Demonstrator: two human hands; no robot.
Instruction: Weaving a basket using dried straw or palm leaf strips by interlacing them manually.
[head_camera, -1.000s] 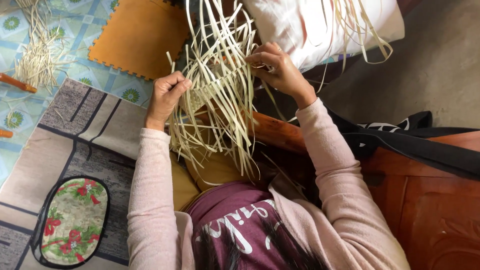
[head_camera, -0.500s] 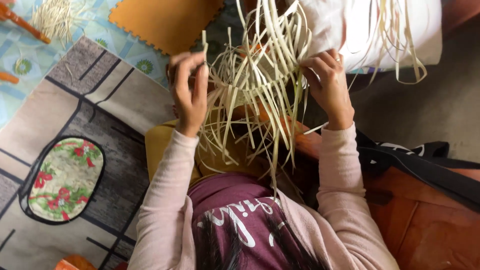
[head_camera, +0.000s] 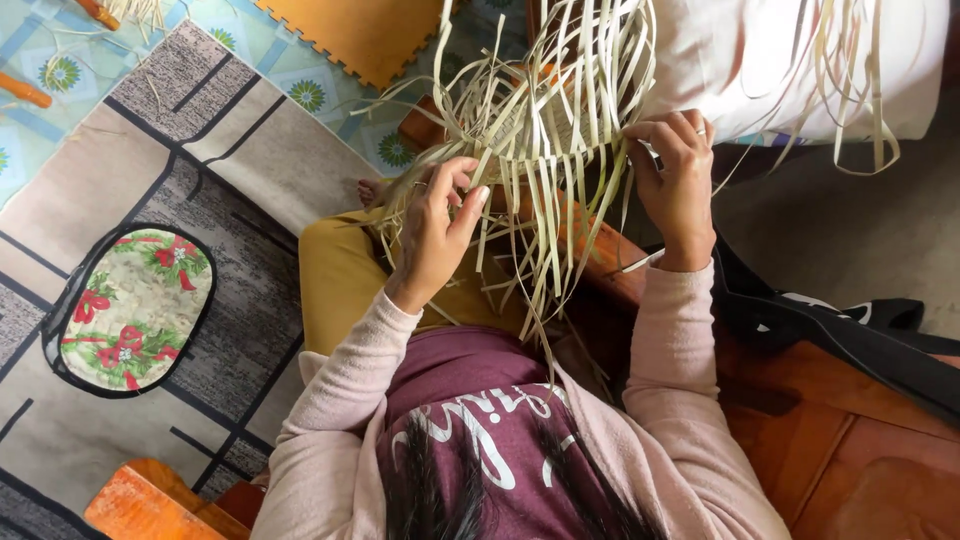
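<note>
Head view, looking straight down: a seated person in a pink long-sleeved top works a bundle of pale straw strips (head_camera: 545, 130) held above the lap. Left hand (head_camera: 437, 230): fingers curled and pinched on several strips at the lower left edge of the bundle. Right hand (head_camera: 675, 180): fingers bent inward, gripping strips at the bundle's right edge; a ring shows on one finger. The strips are partly interlaced near the centre, with loose ends fanning upward and hanging down between the forearms. The bundle sits between both hands, over the yellow-clad legs (head_camera: 345, 275).

Surroundings: a white cushion (head_camera: 790, 60) lies beyond the right hand, with more strips draped over it. A grey patterned rug (head_camera: 200, 130) covers the floor on the left. An oval floral mat (head_camera: 135, 310) rests on the rug, well apart from the hands. An orange foam tile (head_camera: 375, 30) lies at the top.
</note>
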